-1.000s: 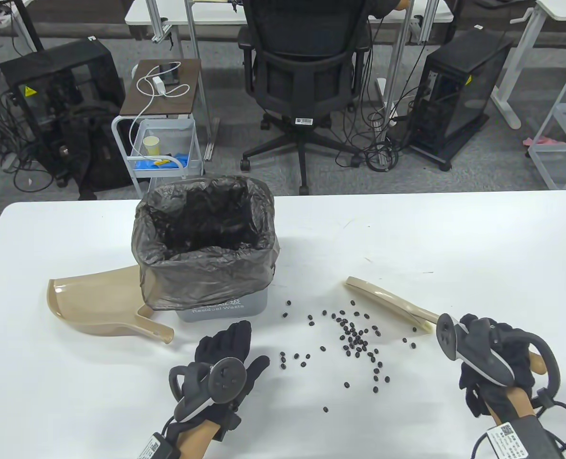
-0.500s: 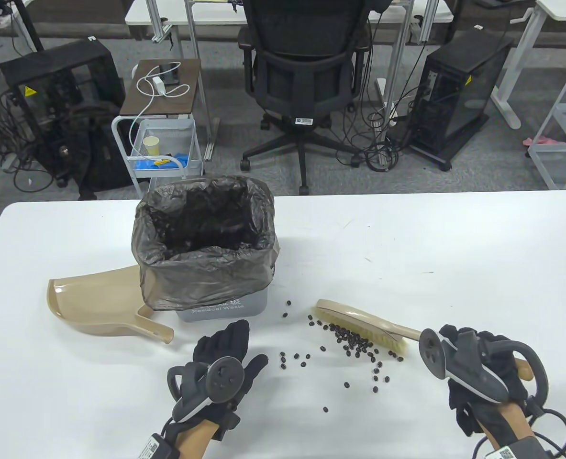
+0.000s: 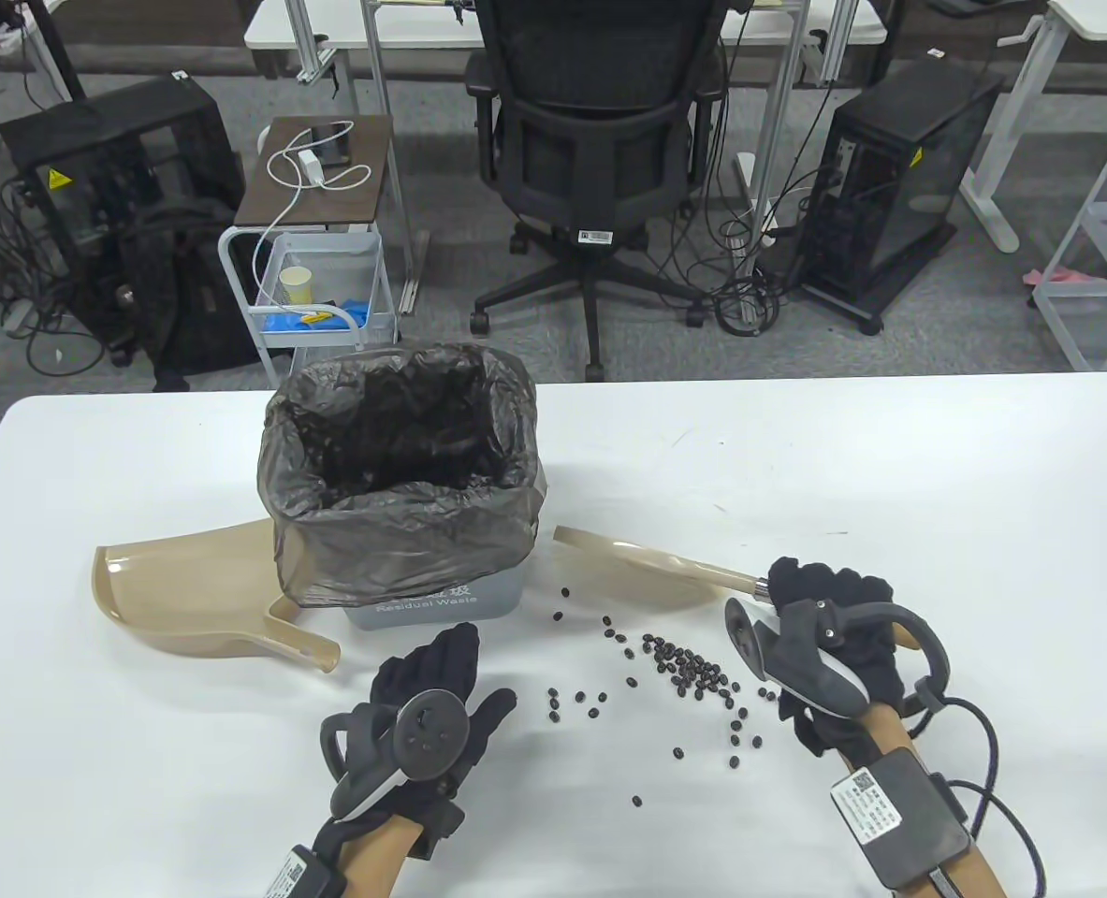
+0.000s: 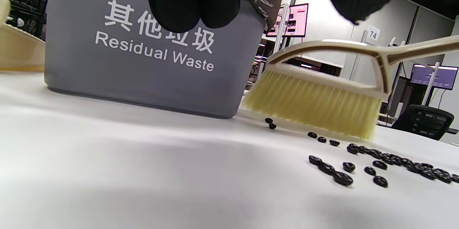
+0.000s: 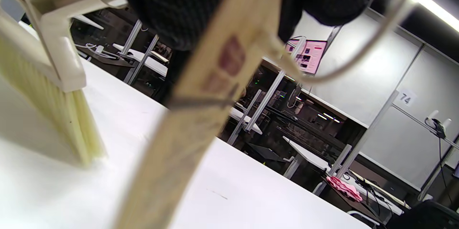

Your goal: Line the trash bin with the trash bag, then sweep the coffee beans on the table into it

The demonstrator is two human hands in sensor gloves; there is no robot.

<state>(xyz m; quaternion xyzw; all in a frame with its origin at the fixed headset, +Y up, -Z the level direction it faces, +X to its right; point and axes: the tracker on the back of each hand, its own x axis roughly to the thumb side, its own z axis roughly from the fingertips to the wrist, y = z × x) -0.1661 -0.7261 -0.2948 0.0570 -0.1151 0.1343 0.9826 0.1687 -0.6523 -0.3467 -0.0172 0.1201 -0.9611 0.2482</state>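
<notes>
A grey bin [image 3: 436, 603] marked "Residual Waste" [image 4: 143, 46] stands left of centre, lined with a dark trash bag [image 3: 403, 486]. Several coffee beans [image 3: 689, 669] [image 4: 376, 161] lie scattered on the white table to its right. My right hand [image 3: 829, 608] grips the handle of a beige brush [image 3: 642, 557] [image 4: 315, 96] [image 5: 46, 78], whose head sits just right of the bin, behind the beans. My left hand [image 3: 441, 678] rests flat on the table in front of the bin, fingers straight, holding nothing. A beige dustpan [image 3: 188, 599] lies left of the bin.
The table's [image 3: 890, 468] far edge runs behind the bin. Beyond it stand an office chair [image 3: 600, 140], a small cart [image 3: 314, 281] and computer cases on the floor.
My right hand has swung the brush left and away, from the beans' right side to a spot beside the bin. The beans on the right got pushed into a tighter line. The left hand stayed.
</notes>
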